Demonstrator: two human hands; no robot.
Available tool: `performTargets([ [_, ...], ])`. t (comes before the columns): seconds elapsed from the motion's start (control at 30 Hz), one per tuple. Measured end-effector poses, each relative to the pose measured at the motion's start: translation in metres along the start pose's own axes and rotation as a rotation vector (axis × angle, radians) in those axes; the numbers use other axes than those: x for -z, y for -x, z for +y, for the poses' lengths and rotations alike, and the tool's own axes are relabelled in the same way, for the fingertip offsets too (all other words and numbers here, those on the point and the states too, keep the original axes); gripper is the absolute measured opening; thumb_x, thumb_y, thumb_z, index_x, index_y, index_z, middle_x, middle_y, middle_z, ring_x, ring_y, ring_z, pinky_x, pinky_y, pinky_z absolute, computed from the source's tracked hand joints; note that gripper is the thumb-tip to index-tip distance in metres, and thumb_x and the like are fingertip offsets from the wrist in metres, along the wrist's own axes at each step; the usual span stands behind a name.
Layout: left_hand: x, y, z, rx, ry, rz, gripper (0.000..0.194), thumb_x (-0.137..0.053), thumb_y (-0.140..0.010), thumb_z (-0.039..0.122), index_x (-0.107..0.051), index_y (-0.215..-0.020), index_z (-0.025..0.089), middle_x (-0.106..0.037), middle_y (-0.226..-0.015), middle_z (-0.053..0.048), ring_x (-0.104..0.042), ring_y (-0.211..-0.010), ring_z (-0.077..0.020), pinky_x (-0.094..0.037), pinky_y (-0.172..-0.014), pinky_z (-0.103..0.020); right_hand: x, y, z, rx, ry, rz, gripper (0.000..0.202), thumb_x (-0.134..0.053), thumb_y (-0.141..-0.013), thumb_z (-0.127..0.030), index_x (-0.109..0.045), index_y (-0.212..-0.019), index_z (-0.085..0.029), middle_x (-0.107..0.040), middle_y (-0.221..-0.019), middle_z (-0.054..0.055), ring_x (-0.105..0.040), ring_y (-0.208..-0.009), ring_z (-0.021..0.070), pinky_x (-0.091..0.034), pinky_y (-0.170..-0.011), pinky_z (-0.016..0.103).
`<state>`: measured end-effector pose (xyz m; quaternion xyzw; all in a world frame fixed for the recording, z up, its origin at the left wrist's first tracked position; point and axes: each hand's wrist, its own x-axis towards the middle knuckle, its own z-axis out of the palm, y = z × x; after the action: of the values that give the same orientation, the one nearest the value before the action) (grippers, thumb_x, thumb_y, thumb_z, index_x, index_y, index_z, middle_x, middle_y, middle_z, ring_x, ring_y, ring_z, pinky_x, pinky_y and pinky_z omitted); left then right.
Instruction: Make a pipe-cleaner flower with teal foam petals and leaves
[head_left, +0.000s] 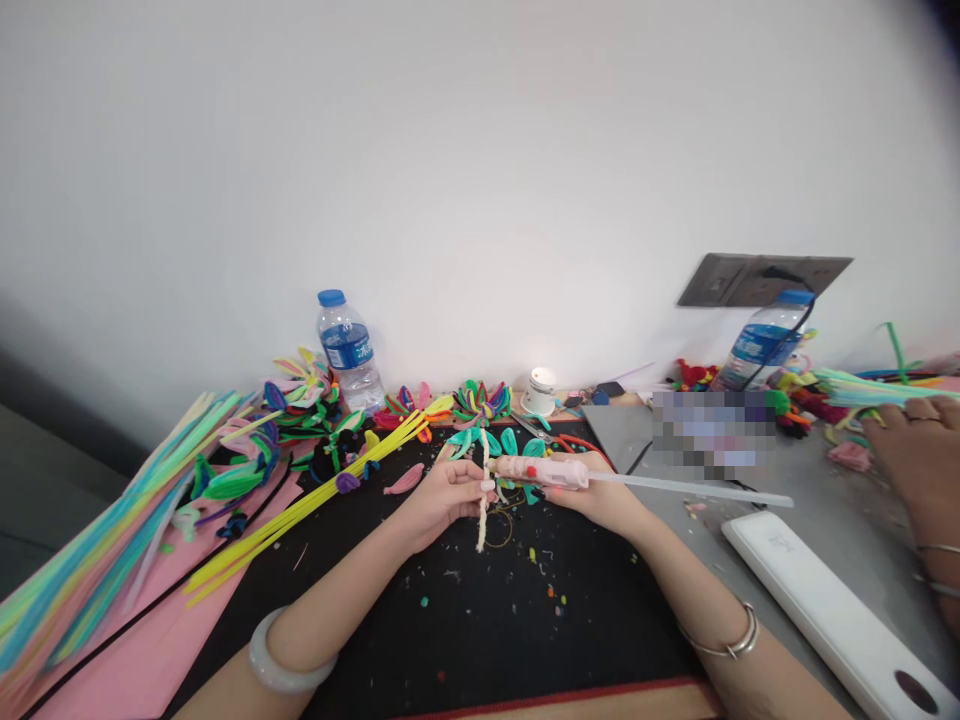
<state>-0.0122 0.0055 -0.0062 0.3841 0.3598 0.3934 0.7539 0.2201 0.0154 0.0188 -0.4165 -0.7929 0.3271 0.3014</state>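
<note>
My left hand (448,500) pinches a cream fuzzy stem (481,525), which stands nearly upright over the black mat (450,640). In my right hand (600,495) is a pink glue gun (547,472), its nozzle pointing left at the stem, close to my left fingertips. A long translucent glue stick (697,487) sticks out of the gun's back end to the right. Teal petal shapes (512,443) lie just behind both hands. Whether the nozzle touches the stem cannot be made out.
Yellow stems (322,495) and a pastel bundle (112,540) lie left. Bottles (349,350) (765,340), a white cup (540,390) and scissors (534,428) stand or lie behind. A white device (832,610) and another person's hand (915,450) are right.
</note>
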Motion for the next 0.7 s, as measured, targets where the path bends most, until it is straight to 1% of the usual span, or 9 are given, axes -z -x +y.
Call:
performTargets([
  [0.07,0.001,0.000,0.001,0.006,-0.001,-0.007,0.022,-0.075,-0.063,0.023,-0.057,-0.070,0.014,-0.064,-0.063,0.000,-0.058,-0.058,-0.0087,-0.044,-0.058,-0.020,0.002,0.000,-0.002,0.056,0.062,-0.035,0.016,-0.058,-0.076,-0.031,-0.057,-0.071,-0.015,-0.052,-0.060,-0.001,-0.044,-0.052,0.0105,-0.033,-0.049,0.021],
  [0.17,0.002,0.000,0.002,0.012,-0.002,-0.015,0.022,-0.076,-0.062,0.024,-0.057,-0.070,0.014,-0.064,-0.063,0.000,-0.057,-0.057,-0.0083,-0.044,-0.057,-0.020,0.006,0.000,-0.005,0.151,0.172,-0.075,0.018,-0.054,-0.081,-0.032,-0.060,-0.081,-0.016,-0.059,-0.069,0.002,-0.051,-0.060,0.0123,-0.037,-0.056,0.022],
  [0.27,0.003,0.000,0.002,0.017,-0.001,-0.027,0.022,-0.076,-0.061,0.023,-0.057,-0.069,0.013,-0.063,-0.061,0.000,-0.056,-0.056,-0.0080,-0.042,-0.055,-0.019,0.008,0.000,-0.008,0.225,0.304,-0.066,0.020,-0.047,-0.085,-0.031,-0.062,-0.085,-0.016,-0.062,-0.074,0.005,-0.054,-0.066,0.0138,-0.039,-0.061,0.022],
  [0.4,0.007,-0.001,0.003,0.016,0.001,-0.034,0.021,-0.075,-0.063,0.022,-0.058,-0.069,0.013,-0.062,-0.061,0.000,-0.056,-0.056,-0.0082,-0.041,-0.054,-0.018,0.011,0.001,-0.006,0.291,0.404,-0.012,0.022,-0.045,-0.086,-0.029,-0.062,-0.090,-0.016,-0.063,-0.075,0.007,-0.056,-0.068,0.0152,-0.039,-0.062,0.023],
  [0.5,0.009,-0.001,0.003,0.012,0.003,-0.028,0.019,-0.074,-0.064,0.021,-0.058,-0.070,0.014,-0.063,-0.062,0.000,-0.057,-0.059,-0.0085,-0.041,-0.055,-0.018,0.012,0.002,-0.002,0.304,0.406,0.026,0.020,-0.048,-0.085,-0.027,-0.061,-0.093,-0.015,-0.064,-0.077,0.007,-0.057,-0.068,0.0156,-0.039,-0.063,0.024],
  [0.6,0.010,-0.001,0.003,0.014,0.004,-0.032,0.019,-0.074,-0.064,0.021,-0.058,-0.069,0.014,-0.062,-0.062,0.000,-0.057,-0.058,-0.0085,-0.041,-0.054,-0.018,0.012,0.003,-0.001,0.295,0.336,0.034,0.019,-0.049,-0.084,-0.025,-0.061,-0.094,-0.015,-0.064,-0.079,0.007,-0.056,-0.069,0.0152,-0.039,-0.063,0.023],
  [0.7,0.008,-0.001,0.003,0.020,0.007,-0.045,0.019,-0.074,-0.064,0.021,-0.058,-0.070,0.014,-0.062,-0.062,0.000,-0.056,-0.057,-0.0084,-0.041,-0.054,-0.019,0.010,0.002,-0.005,0.237,0.245,0.016,0.017,-0.051,-0.083,-0.026,-0.062,-0.090,-0.015,-0.063,-0.077,0.006,-0.055,-0.066,0.0141,-0.040,-0.062,0.023],
])
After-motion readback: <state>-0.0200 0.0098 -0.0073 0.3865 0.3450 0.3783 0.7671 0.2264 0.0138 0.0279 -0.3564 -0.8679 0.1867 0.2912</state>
